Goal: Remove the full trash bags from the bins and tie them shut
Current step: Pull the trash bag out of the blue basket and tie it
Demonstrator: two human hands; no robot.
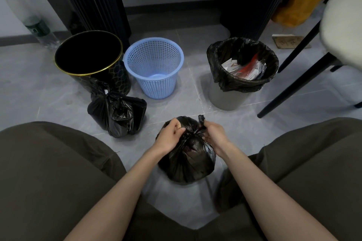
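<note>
Sitting on the floor between the person's knees, the black trash bag [186,160] is glossy and bulging, gathered to a puckered neck on top; its contents cannot be seen. The left hand [172,135] pinches the gathered plastic, and the right hand [214,133] grips a twisted tail. Fingers hide whether a knot is complete. A tied bag [117,113] lies against the black bin [119,76], near the blue basket [154,82]. The grey bin [227,100] holds a lined bag of paper waste.
</note>
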